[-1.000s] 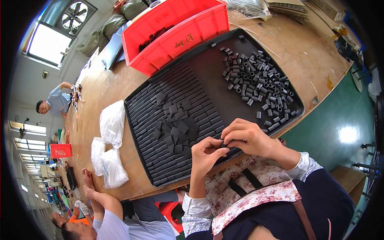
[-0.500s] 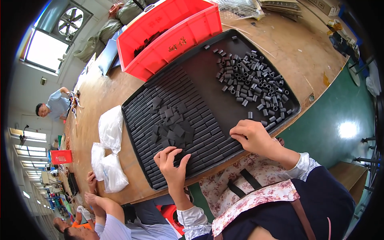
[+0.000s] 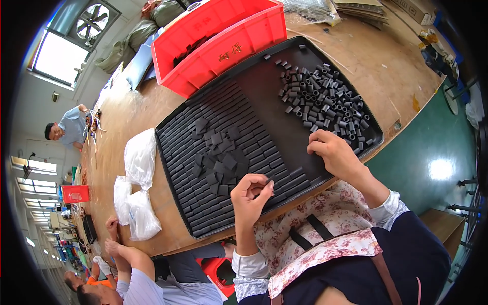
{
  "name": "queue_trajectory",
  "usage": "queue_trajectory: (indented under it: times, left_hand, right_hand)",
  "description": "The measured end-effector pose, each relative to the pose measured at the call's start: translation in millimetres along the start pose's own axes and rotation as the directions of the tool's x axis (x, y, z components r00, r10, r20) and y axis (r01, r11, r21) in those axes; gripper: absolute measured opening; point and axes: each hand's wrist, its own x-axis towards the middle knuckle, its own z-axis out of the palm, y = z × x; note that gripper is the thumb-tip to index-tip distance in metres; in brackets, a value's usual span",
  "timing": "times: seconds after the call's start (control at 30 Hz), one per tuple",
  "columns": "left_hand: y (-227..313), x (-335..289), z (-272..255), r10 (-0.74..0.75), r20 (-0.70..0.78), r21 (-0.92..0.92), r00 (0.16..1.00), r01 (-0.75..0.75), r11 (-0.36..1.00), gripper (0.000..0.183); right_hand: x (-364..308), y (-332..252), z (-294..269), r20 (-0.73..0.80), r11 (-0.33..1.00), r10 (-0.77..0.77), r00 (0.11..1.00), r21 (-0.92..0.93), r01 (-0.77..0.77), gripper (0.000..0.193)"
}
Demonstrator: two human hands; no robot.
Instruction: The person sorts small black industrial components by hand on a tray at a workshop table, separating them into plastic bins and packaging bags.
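A large black tray (image 3: 264,107) lies before me. Its left part is filled with rows of short black tubes (image 3: 203,114) laid end to end, and a heap of thin black square pads (image 3: 222,160) rests on them. Loose black tubes (image 3: 325,96) are scattered over the right part. My left hand (image 3: 250,201) is closed above the near rows, with a small dark piece, too hidden to name, between thumb and forefinger. My right hand (image 3: 335,152) is at the near edge of the loose tubes, its fingertips pinched together; anything between them is hidden.
A red bin (image 3: 229,51) with dark pieces inside stands against the tray's far left edge. White plastic bags (image 3: 140,160) lie left of the tray. Beside me at the left sits a co-worker (image 3: 134,272), arms at the table edge. Flattened cardboard (image 3: 361,7) lies at the back.
My left hand has moved right from the heap of pads and closed on a small dark piece. My right hand has moved away from the row ends toward the loose tubes.
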Motion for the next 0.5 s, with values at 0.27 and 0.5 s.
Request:
queue_trajectory:
  times: [0.27,0.5]
  left_hand:
    - [-1,3,12,-0.062,0.102,-0.058,0.993,0.068,0.996,0.018]
    - [-12,0,6,-0.163,0.144,0.063,0.976,0.156,0.986,0.02]
  right_hand:
    - [13,-17,-1,-0.24,0.997,0.061,0.969,0.059,-0.048,0.021]
    - [11,-46,18,0.279,0.226,0.201,0.939,0.92,-0.321,0.006]
